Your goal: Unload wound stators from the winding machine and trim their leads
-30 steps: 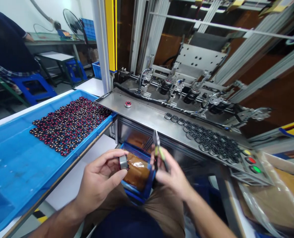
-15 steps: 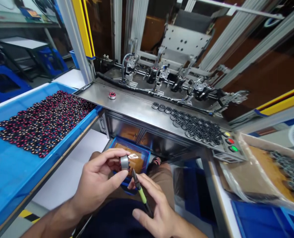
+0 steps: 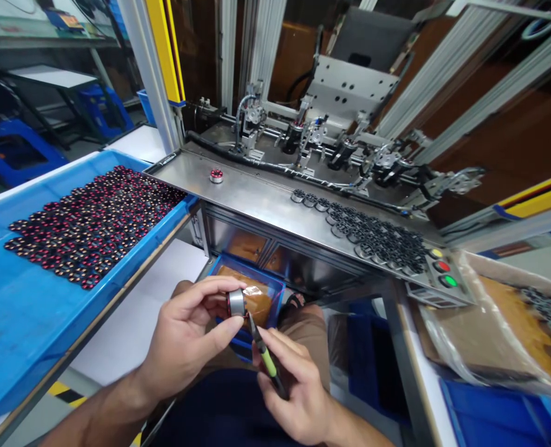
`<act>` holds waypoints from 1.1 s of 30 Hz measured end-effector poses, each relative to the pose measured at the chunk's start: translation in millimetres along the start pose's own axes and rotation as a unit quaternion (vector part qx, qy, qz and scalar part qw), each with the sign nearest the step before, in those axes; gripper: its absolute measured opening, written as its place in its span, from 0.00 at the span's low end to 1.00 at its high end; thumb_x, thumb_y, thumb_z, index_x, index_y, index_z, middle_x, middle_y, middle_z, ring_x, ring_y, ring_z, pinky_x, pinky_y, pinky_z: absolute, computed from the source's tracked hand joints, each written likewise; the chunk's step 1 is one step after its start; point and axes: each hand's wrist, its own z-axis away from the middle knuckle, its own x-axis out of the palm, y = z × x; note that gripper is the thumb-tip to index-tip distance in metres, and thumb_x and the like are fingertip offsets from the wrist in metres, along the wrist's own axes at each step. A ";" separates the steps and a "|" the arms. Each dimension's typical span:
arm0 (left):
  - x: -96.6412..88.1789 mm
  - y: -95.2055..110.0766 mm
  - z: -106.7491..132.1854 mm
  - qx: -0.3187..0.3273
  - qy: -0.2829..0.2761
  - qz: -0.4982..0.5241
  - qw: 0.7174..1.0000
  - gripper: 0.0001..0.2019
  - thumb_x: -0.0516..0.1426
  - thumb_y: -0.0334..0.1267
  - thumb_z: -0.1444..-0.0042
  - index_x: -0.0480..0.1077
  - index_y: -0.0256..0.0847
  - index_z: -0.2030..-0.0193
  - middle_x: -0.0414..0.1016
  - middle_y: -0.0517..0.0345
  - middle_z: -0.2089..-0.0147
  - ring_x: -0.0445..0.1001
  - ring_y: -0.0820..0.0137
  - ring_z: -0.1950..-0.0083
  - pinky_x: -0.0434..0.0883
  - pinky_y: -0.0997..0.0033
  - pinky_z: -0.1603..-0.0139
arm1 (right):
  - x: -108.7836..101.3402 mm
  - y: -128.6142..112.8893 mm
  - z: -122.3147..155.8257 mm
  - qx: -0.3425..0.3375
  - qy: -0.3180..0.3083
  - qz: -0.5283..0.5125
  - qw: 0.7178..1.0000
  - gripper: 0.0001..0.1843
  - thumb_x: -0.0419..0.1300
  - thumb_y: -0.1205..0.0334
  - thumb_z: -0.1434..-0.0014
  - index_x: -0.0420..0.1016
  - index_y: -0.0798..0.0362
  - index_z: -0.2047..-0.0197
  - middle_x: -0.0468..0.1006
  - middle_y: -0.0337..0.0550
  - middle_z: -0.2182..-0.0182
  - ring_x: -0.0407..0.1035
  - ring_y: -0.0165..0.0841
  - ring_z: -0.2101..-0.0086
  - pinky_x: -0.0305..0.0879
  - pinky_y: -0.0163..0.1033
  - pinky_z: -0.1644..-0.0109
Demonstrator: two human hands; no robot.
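Observation:
My left hand [image 3: 187, 338] pinches a small round wound stator with a metal rim [image 3: 236, 303] between thumb and fingers, held over my lap. My right hand [image 3: 294, 385] grips green-handled pliers [image 3: 266, 357], their tip touching the lower edge of the stator. Below both hands a small blue bin [image 3: 275, 292] holds a clear bag of brownish scrap.
A large blue tray [image 3: 19, 310] on the left carries several red-wound stators [image 3: 94, 223]. The steel machine shelf [image 3: 266, 208] holds one lone stator [image 3: 216, 176] and a cluster of black unwound cores [image 3: 378, 239]. Yellow, red and green buttons [image 3: 442, 267] sit right; a bagged box of cores [image 3: 512, 329] further right.
The view swung to the right a second ago, then steadied. My right hand dropped from chest height with the pliers upright and brought their tip to the stator; the left hand stayed put.

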 end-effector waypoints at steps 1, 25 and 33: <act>-0.7 -0.7 0.1 -0.001 -0.003 0.001 1.000 0.18 0.63 0.27 0.44 0.75 0.49 0.49 0.77 0.56 0.48 0.79 0.69 0.49 0.75 0.74 0.47 | -0.3 -1.1 -0.3 0.000 -0.001 0.001 1.000 0.39 0.56 0.74 0.49 0.60 0.46 0.34 0.75 0.43 0.67 0.70 0.35 0.68 0.72 0.39 0.63; -2.5 -1.8 4.2 0.101 0.006 -0.083 0.991 0.16 0.59 0.23 0.44 0.76 0.47 0.54 0.79 0.54 0.50 0.74 0.65 0.45 0.72 0.67 0.43 | -1.0 -4.2 -5.7 -0.013 0.000 0.008 1.000 0.45 0.55 0.75 0.53 0.57 0.45 0.32 0.76 0.44 0.66 0.72 0.38 0.67 0.73 0.40 0.64; -4.4 -2.5 8.2 0.102 -0.004 -0.105 0.989 0.18 0.59 0.22 0.44 0.74 0.49 0.52 0.78 0.57 0.49 0.73 0.66 0.42 0.71 0.68 0.41 | -0.5 -4.7 -6.1 -0.013 0.022 0.033 0.999 0.47 0.55 0.74 0.54 0.53 0.46 0.30 0.75 0.48 0.53 0.73 0.41 0.55 0.75 0.42 0.54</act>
